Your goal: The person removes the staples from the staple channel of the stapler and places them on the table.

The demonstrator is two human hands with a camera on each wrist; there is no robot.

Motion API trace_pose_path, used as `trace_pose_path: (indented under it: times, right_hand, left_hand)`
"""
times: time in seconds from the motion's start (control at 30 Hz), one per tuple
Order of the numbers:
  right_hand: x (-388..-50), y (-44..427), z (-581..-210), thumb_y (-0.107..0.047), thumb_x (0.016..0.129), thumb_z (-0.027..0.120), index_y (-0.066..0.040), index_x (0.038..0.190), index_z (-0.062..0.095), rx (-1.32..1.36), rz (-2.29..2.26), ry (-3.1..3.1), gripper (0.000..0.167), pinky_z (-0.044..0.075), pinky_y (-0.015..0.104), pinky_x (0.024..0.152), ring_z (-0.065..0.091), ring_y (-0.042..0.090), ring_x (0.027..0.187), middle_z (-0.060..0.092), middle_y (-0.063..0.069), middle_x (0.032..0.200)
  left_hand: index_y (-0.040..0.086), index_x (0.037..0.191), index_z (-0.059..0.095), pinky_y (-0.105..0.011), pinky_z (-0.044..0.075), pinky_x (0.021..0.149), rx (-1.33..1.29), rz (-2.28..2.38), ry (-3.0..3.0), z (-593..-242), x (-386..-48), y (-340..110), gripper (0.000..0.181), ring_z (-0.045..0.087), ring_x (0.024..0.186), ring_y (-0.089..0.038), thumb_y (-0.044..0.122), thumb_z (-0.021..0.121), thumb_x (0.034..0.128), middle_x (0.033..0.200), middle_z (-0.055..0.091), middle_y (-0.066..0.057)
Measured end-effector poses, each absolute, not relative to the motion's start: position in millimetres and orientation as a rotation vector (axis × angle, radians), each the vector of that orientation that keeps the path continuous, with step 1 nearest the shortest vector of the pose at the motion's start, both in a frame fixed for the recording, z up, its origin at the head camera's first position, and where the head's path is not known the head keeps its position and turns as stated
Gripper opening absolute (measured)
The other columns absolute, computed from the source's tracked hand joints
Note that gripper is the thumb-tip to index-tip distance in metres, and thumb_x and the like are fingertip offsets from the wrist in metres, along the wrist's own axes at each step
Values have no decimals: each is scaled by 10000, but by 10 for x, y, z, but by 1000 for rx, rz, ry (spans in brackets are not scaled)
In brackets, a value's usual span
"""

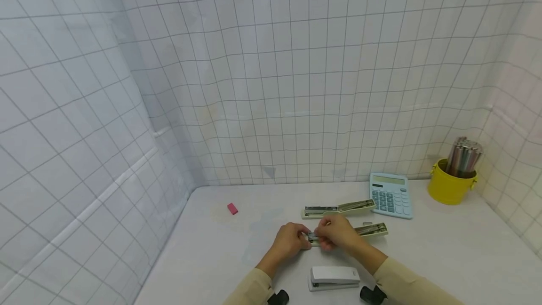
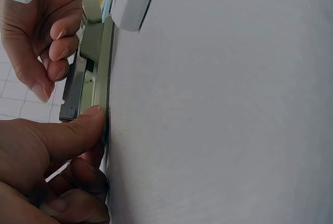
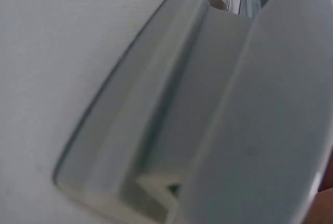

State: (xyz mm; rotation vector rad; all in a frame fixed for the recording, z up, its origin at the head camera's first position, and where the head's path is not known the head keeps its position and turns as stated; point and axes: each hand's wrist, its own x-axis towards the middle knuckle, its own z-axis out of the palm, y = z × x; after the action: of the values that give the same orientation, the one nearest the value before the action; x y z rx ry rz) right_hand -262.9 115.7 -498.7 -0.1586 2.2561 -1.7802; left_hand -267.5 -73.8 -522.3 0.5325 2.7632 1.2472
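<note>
The fingers of the left hand (image 1: 290,240) pinch the opened middle stapler (image 1: 374,229) by its end, likely to steady it on the worktop (image 1: 203,258) between the back stapler (image 1: 323,210) and white stapler (image 1: 334,275), while the right hand (image 1: 337,232) bends over it, holding what I can't tell.

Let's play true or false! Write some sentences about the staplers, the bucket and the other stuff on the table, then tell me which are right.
1. The yellow bucket stands to the right of the calculator. True.
2. The pink block sits inside the yellow bucket. False: it lies on the table, far to the left.
3. The left hand touches the nearer opened stapler. True.
4. The white stapler is folded wide open. False: its top lies over its base.
5. The calculator is red. False: it is light blue.
</note>
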Motion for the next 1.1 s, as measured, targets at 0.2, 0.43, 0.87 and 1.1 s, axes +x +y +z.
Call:
trace_pose_path:
  times: [0.2,0.43,0.87,1.1]
  right_hand:
    - [-2632,1108,-4971,-13,872,646,53,1020,584,-189,-1737,2302,174,523,294,479,613,139,504,624,70,640]
    - [-2560,1227,-4921,-42,880,622,22,813,695,-209,-1565,2458,118,449,256,439,535,111,454,570,17,548]
    - [-2523,1232,-4921,-95,912,617,92,988,720,-163,-1655,2280,226,501,246,459,589,86,488,657,34,622]
    - [-2502,1312,-4922,-76,897,627,79,965,732,-112,-1614,2395,200,511,273,458,599,102,488,652,48,605]
  left_hand:
    - [37,1003,771,-243,434,595,509,1263,2743,-5245,-2684,-731,270,504,580,-36,44,856,746,648,617,76]
    - [73,1008,779,-243,443,620,471,1244,2743,-5233,-2698,-725,261,517,605,-37,83,863,761,672,625,96]
    - [59,981,775,-234,423,589,459,1268,2725,-5229,-2696,-720,250,502,582,-42,61,860,747,649,604,89]
    - [60,972,777,-249,419,592,458,1250,2749,-5199,-2687,-726,242,499,591,-53,57,865,746,661,613,75]
